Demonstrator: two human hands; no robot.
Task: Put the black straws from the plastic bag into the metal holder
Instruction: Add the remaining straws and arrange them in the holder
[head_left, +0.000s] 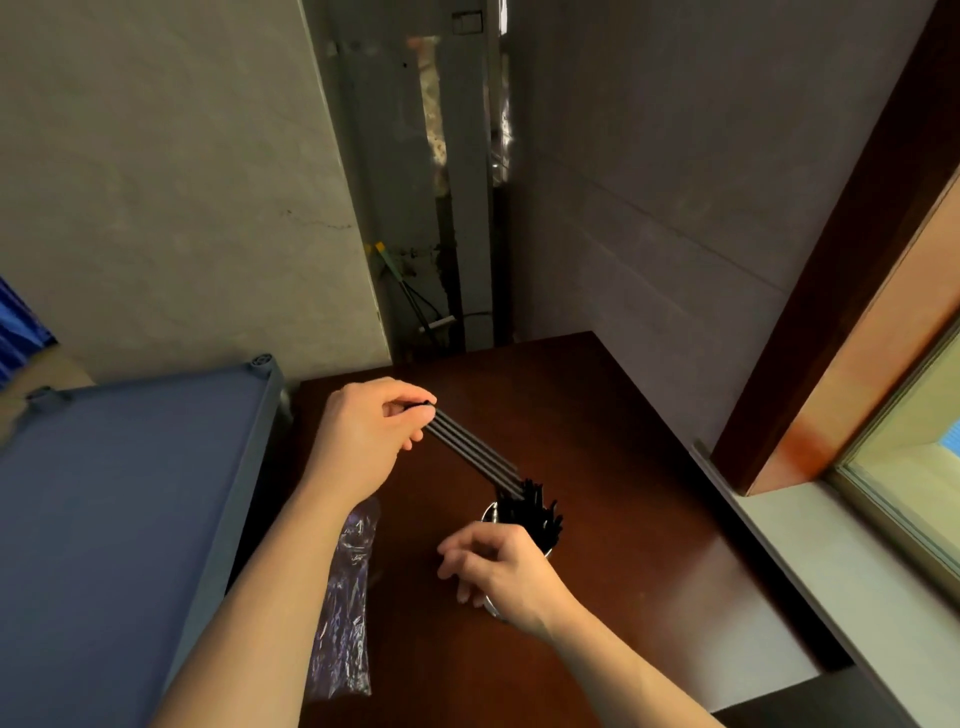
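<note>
My left hand pinches the upper ends of a few black straws, which slant down to the right with their lower ends at the mouth of the metal holder. The holder stands on the dark brown table and is packed with several black straws. My right hand wraps around the holder's side and hides most of it. The clear plastic bag lies flat on the table under my left forearm, with dark straws showing through it.
A blue-grey shelf top borders the table on the left. A pale window ledge and a window frame run along the right. Behind the table are a grey wall and a gap with cables.
</note>
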